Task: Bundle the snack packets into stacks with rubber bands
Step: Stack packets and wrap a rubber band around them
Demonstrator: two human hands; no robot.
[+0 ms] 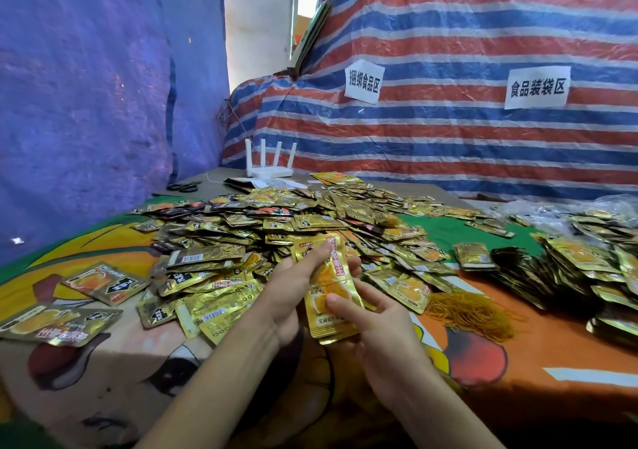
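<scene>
The stack of snack packets (329, 290) at the middle is shiny gold, its front printed with a yellow-orange food picture and a slanted red band bearing white characters. The heap of packets (276, 227) behind it is the same gold, mixed with darker backs carrying small white barcode patches. The rubber bands (473, 312) form a yellow-orange tangle. The worktop cloth (552, 362) is orange and green, with a cartoon print in pink, red and black. The rear tarp (483, 145) is striped red, blue and white; the left sheet (86, 103) is plain blue-violet. The paper signs (364, 81) are white with black characters. The router (269, 170) is white, the scissors (184, 187) black
</scene>
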